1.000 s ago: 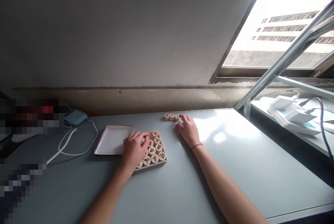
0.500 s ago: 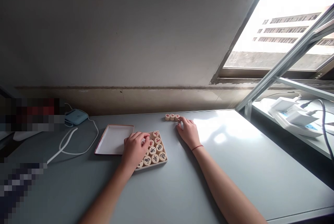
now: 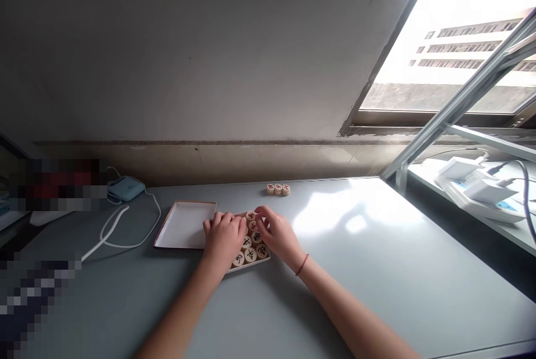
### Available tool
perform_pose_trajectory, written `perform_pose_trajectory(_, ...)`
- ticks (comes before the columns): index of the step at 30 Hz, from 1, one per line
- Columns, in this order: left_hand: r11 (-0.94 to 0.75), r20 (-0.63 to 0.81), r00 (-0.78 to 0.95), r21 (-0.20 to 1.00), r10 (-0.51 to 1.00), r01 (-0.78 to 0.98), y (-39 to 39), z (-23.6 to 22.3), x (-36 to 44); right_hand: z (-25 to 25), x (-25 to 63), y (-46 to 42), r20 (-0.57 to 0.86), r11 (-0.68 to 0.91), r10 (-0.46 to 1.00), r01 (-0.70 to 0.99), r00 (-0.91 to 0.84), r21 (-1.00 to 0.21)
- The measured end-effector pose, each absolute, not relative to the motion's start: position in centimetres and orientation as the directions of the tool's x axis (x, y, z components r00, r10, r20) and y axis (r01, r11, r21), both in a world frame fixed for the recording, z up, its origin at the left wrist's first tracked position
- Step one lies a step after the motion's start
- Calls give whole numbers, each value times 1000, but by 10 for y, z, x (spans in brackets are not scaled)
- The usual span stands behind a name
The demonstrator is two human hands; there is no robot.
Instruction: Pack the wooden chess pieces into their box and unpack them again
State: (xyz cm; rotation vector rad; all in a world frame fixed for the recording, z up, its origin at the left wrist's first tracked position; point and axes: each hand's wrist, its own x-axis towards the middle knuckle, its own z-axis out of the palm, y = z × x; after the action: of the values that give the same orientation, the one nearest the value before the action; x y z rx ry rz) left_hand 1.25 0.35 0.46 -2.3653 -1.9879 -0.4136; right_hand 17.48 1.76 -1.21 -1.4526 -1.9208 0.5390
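Note:
A shallow box [image 3: 251, 266] holds round wooden Chinese chess pieces [image 3: 250, 254] with black and red characters. My left hand [image 3: 225, 236] lies over the box's left part, its fingers bent down among the pieces; what the fingertips hold, if anything, is hidden. At the box's right side is my right hand [image 3: 280, 235], thumb and forefinger apart over the red-marked pieces. Further back stands a short row of three stacks of chess pieces [image 3: 278, 189], red characters on top, with neither hand touching it. Left of the box lies its open lid [image 3: 184, 224], white inside.
A light blue device [image 3: 126, 188] with a white cable [image 3: 156, 208] sits at the desk's back left. The wall [image 3: 188, 161] rises behind the desk [image 3: 355, 286]. On the right, a metal frame [image 3: 419, 134] stands near white plugs and a power strip [image 3: 489, 202].
My right hand has left the row of chess pieces at the back and come down left to the box. My left hand has shifted slightly right, its fingers lower over the pieces.

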Motion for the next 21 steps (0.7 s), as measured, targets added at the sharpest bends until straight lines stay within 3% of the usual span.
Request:
perform_pose_trajectory(7,-217,225,182,142,957,966,6,3,28,-10,166,11,245,266,961,656,-125,-707)
perform_pose_trajectory(18,-192,264,108,318,959,929,11,0,31,-13,164,9,267,281,956,623,-119,-730)
perform_pose_trajectory(21,-201,297,97,344,950,917,11,4,31,-15,165,9,330,321,938,616,-103,-720)
